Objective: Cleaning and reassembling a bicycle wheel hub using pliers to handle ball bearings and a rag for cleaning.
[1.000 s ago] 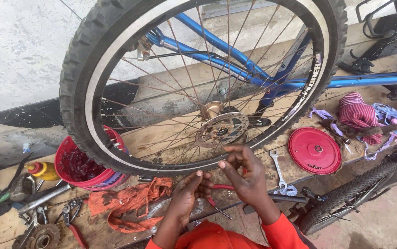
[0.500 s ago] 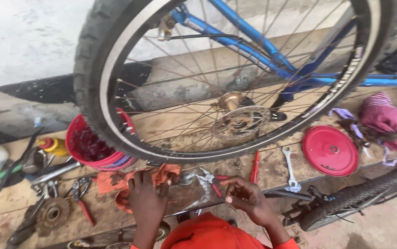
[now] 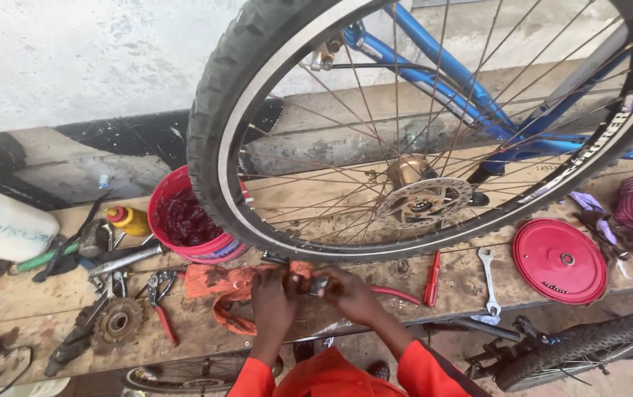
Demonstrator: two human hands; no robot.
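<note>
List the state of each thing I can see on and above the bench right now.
Bicycle wheel: raised above the bench, tyre on.
Red tub: upright, open, dark red contents.
Red round lid: lying flat, off any container.
Spanner: lying flat, untouched.
Red-handled pliers: lying, jaws slightly apart.
Left hand and right hand: closed together on a small metal part.

A bicycle repair workshop is shown, set up outdoors against a rough whitewashed wall. A blue-framed bicycle [image 3: 471,95] is held with its spoked wheel [image 3: 419,125] raised over a worn wooden bench [image 3: 316,198]. Across the bench, pliers [image 3: 160,294], a spanner [image 3: 488,283], a loose sprocket [image 3: 118,321], a red bucket [image 3: 187,220] and an oily orange rag [image 3: 232,283] are scattered.
</note>
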